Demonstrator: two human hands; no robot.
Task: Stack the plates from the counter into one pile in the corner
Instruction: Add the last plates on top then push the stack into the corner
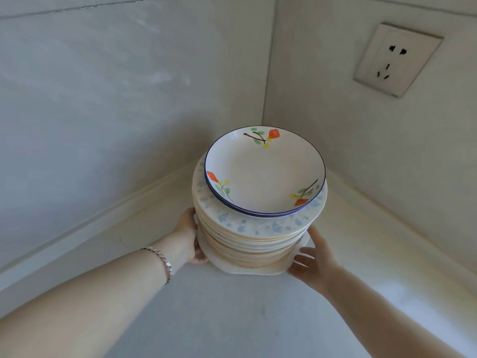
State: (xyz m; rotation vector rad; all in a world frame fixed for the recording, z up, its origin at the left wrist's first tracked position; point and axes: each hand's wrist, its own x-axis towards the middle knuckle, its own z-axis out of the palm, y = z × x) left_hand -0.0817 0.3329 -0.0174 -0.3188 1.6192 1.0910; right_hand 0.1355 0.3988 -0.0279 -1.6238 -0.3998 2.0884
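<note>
A tall pile of plates (254, 241) stands on the pale counter (232, 319) close to the corner of the two walls. On top lie small white plates with a blue rim and orange flowers (263, 174). Under them is a wider plate with pale blue flecks (260, 227), then several cream plates. My left hand (189, 237) grips the pile's lower left side, with a silver bracelet on its wrist. On the lower right side, my right hand (313, 259) rests its spread fingers against the bottom plate.
Two grey-white tiled walls meet in a corner (268, 94) just behind the pile. A white wall socket (397, 59) sits on the right wall. A raised white ledge (108, 215) runs along the foot of both walls.
</note>
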